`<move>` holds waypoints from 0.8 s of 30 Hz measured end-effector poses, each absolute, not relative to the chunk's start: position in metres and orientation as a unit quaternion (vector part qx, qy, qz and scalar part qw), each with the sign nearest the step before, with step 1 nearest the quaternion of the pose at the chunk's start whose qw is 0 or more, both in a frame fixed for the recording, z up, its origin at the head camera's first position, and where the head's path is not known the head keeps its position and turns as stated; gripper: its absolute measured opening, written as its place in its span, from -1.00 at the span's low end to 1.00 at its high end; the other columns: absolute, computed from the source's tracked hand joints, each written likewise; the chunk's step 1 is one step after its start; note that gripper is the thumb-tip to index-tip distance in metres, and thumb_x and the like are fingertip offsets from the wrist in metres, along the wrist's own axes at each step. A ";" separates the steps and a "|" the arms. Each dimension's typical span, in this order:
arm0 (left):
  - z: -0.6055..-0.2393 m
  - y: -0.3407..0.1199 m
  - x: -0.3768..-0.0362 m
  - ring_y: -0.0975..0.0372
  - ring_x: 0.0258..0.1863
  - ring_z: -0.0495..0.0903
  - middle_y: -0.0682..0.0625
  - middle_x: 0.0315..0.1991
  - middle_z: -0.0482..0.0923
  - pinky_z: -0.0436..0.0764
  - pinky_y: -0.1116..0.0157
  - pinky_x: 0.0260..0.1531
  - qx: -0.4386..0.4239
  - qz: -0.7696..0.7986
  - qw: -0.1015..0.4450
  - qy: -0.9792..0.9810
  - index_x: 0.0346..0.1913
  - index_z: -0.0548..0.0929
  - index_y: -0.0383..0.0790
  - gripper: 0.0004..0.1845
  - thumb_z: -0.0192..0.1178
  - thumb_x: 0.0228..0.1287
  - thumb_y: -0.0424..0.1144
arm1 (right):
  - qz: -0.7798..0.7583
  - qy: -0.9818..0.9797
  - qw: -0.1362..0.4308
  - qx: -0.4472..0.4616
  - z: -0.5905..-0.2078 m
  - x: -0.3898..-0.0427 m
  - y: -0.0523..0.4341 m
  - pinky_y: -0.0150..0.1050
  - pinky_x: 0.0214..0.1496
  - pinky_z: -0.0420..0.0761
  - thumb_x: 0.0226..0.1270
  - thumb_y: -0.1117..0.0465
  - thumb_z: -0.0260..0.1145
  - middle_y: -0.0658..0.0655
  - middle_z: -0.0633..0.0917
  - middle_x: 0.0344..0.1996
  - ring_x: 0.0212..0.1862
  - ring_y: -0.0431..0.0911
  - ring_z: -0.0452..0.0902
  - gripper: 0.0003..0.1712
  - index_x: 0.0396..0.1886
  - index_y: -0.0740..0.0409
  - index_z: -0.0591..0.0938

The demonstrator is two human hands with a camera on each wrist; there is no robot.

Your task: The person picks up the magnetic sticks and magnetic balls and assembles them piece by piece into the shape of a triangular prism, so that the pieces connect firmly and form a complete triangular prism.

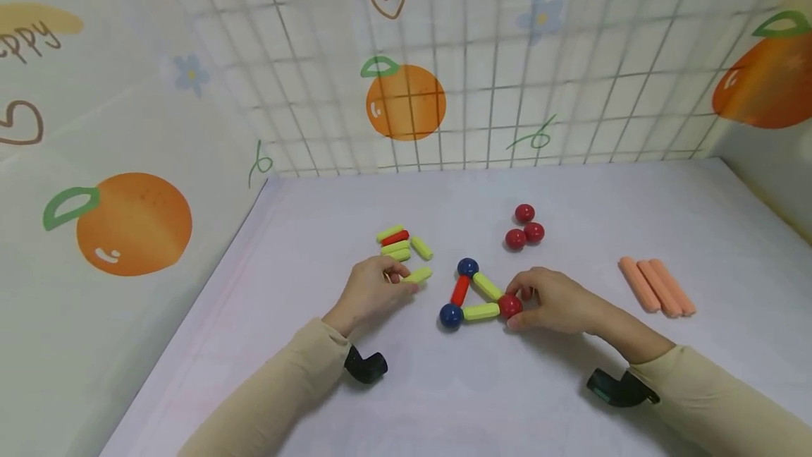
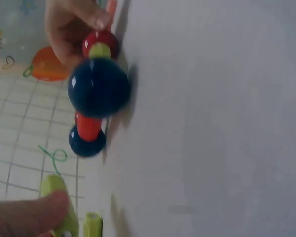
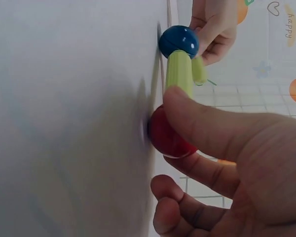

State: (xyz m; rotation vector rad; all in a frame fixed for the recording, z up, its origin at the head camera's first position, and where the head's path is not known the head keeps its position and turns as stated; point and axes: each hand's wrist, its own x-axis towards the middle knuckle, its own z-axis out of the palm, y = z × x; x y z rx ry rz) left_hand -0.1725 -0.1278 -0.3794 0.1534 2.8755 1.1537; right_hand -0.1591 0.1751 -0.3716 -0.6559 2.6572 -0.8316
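Observation:
A flat triangle of balls and rods lies on the table. Its corners are two blue balls and a red ball; two sides are yellow-green rods and one is a red rod. My right hand pinches the red corner ball between thumb and fingers, as the right wrist view also shows. Left of the triangle, my left hand pinches a loose yellow-green rod. Just beyond that hand lie several more yellow-green rods and a short red rod.
Three loose red balls sit together behind the triangle. Three long salmon-coloured sticks lie side by side at the right. A patterned curtain with a wire grid rises behind the table's back edge.

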 end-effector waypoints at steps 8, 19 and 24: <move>-0.373 -0.110 -0.156 0.25 -0.50 0.39 0.15 -0.44 0.57 0.32 0.42 -0.56 0.105 0.438 0.055 0.891 -0.30 0.67 0.06 -0.78 0.39 -0.02 0.00 | -0.290 0.920 0.139 -0.225 -0.372 -0.160 0.176 -0.29 -0.34 0.34 -0.08 -0.06 0.49 0.04 0.49 -0.37 -0.30 -0.11 0.34 -0.49 -0.13 0.01 0.60; -0.376 -0.096 -0.143 0.31 -0.63 0.28 0.15 -0.32 0.62 0.22 0.45 -0.65 0.167 0.445 0.065 0.877 -0.23 0.63 0.01 -0.80 0.33 0.08 -0.08 | -0.290 0.920 0.142 -0.221 -0.375 -0.163 0.176 -0.28 -0.33 0.35 -0.09 -0.07 0.50 0.03 0.49 -0.38 -0.28 -0.11 0.35 -0.49 -0.13 0.01 0.60; -0.374 -0.092 -0.140 0.34 -0.67 0.24 0.16 -0.33 0.61 0.21 0.46 -0.65 0.183 0.437 0.065 0.878 -0.25 0.63 0.03 -0.84 0.32 0.08 -0.13 | -0.296 0.919 0.138 -0.222 -0.375 -0.165 0.177 -0.28 -0.32 0.35 -0.09 -0.06 0.50 0.04 0.50 -0.38 -0.27 -0.10 0.35 -0.50 -0.14 0.01 0.61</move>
